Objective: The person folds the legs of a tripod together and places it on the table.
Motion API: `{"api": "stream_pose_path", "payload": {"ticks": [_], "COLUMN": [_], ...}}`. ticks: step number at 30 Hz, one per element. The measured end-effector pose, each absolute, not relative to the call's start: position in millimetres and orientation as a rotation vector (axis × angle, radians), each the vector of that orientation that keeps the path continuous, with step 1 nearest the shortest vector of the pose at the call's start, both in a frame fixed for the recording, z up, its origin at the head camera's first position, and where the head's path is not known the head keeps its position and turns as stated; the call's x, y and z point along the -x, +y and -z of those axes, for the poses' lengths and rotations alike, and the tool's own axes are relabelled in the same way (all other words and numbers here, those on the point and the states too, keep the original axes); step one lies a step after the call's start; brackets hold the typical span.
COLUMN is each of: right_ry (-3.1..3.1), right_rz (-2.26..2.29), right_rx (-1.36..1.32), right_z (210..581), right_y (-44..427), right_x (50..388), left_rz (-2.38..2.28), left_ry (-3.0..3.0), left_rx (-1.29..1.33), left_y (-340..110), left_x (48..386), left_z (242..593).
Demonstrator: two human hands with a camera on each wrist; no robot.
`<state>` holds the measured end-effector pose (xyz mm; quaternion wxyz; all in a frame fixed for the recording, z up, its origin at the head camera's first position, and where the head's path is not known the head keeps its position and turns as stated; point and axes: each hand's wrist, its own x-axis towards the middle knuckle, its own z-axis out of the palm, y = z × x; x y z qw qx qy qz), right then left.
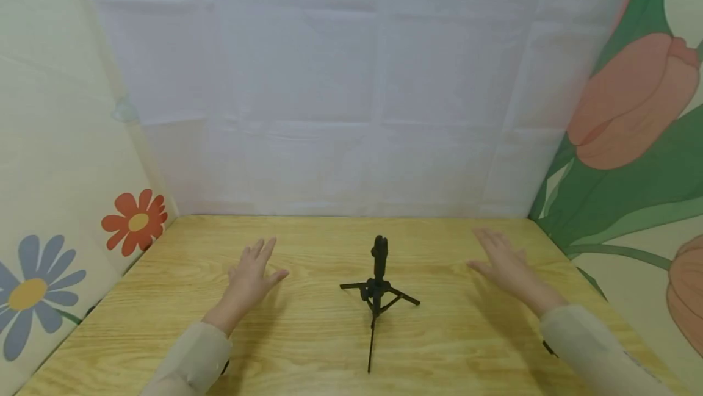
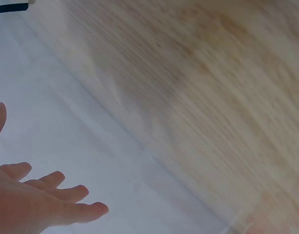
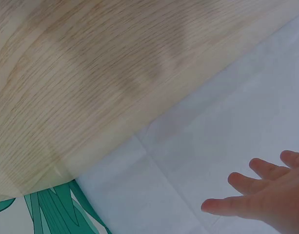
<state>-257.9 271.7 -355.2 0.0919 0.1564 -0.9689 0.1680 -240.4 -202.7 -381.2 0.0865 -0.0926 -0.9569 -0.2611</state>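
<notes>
A small black tripod (image 1: 379,286) stands on the wood-grain table between the two hands, its legs spread and its upper part upright. To its left, the left hand (image 1: 249,280) hovers with fingers extended and thumb held apart, touching nothing. The right hand (image 1: 505,268) is held over the table on the other side of the tripod, its fingers also straight and holding nothing. In the left wrist view the left hand (image 2: 37,200) shows spread fingers. The right wrist view shows the right hand (image 3: 266,195) with its fingers apart.
The wooden table (image 1: 307,347) reaches back to a creased white sheet (image 1: 329,79). A cloth with a red flower (image 1: 134,222) and a blue flower (image 1: 35,292) hangs at the left. Large tulips (image 1: 631,109) pattern the right side.
</notes>
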Motion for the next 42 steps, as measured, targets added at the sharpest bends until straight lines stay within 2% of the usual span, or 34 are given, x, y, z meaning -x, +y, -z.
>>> {"api": "stream_pose_path", "payload": {"ticks": [42], "right_ry": [-2.656], "right_rz": [-0.627], "right_rx": [-0.708], "right_z": [359], "right_y": [238], "right_x": [231], "left_rz": [1.365], "left_ry": [-2.751], "left_rx": [0.442], "left_y": [-165], "left_x": [221], "left_z": [370]}}
